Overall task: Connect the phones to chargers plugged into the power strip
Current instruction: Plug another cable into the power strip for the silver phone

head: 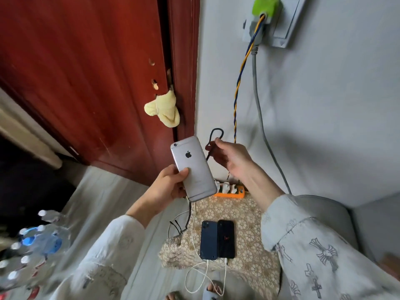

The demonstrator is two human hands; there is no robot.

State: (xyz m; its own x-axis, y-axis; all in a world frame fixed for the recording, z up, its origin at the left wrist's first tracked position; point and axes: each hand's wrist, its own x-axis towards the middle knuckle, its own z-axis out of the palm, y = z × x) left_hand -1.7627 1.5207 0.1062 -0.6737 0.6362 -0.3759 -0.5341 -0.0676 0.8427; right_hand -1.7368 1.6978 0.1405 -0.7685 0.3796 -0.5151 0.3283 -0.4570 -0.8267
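Observation:
My left hand (171,185) grips a silver phone (193,169), back side up, raised above the floor. My right hand (232,160) pinches a black charging cable (213,139) that loops above my fingers, just right of the phone. Below them an orange power strip (234,194) with white chargers (226,187) plugged in lies against the wall. Two dark phones (217,240) lie side by side on a patterned mat (249,224), each with a white cable (204,276) in its bottom port.
A red wooden door (86,83) with a yellow cloth (163,110) stuffed in its lock stands at the left. A grey cord (263,126) and twisted wire (236,109) run down the wall from a socket (266,11). Water bottles (36,241) lie at lower left.

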